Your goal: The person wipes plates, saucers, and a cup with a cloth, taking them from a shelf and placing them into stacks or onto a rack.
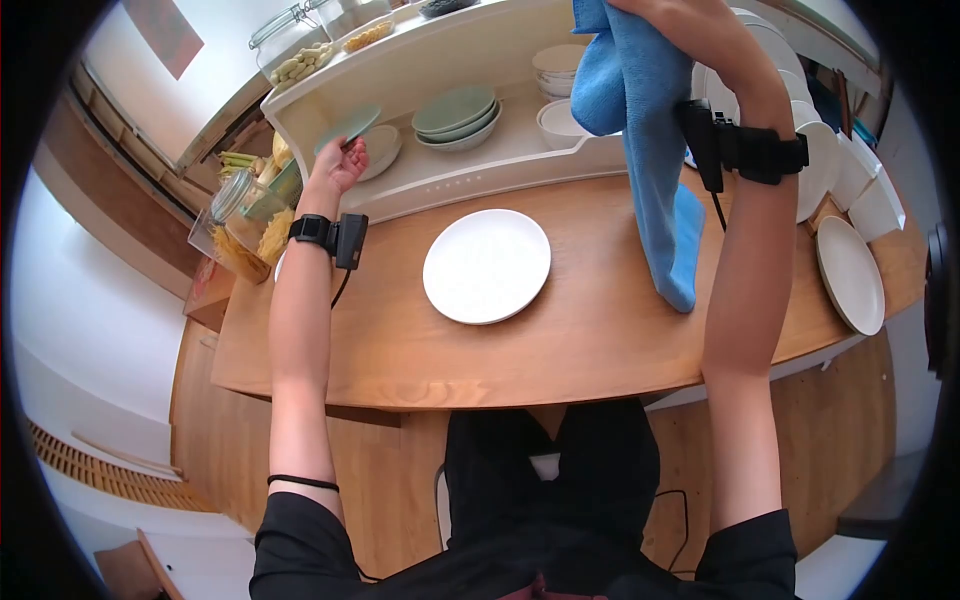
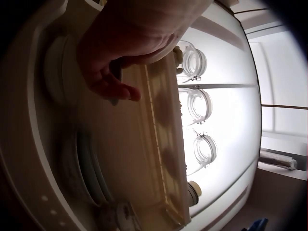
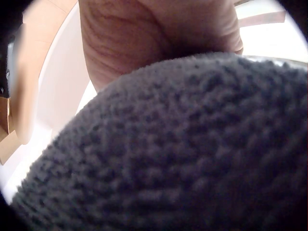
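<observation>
My left hand (image 1: pixel 341 166) reaches into the shelf at the back left and pinches the rim of a pale green plate (image 1: pixel 362 122). From the left wrist, the plate's thin dark edge (image 2: pixel 116 71) shows between thumb and fingers. A whitish plate (image 1: pixel 382 150) lies on the shelf just behind that hand. High at the right, my right hand (image 1: pixel 695 25) grips a blue cloth (image 1: pixel 655 150), which hangs down in folds over the table. In the right wrist view the cloth (image 3: pixel 183 144) fills most of the picture and hides the fingers. A round white plate (image 1: pixel 487 266) lies mid-table.
Stacked green and white bowls (image 1: pixel 457 118) and further white bowls (image 1: pixel 560 72) stand on the shelf. Glass jars (image 1: pixel 290 45) line its top. At the right, a dish rack holds white plates (image 1: pixel 820 160), with a beige plate (image 1: pixel 850 275) leaning near the table edge. Pasta containers (image 1: pixel 240 250) stand left.
</observation>
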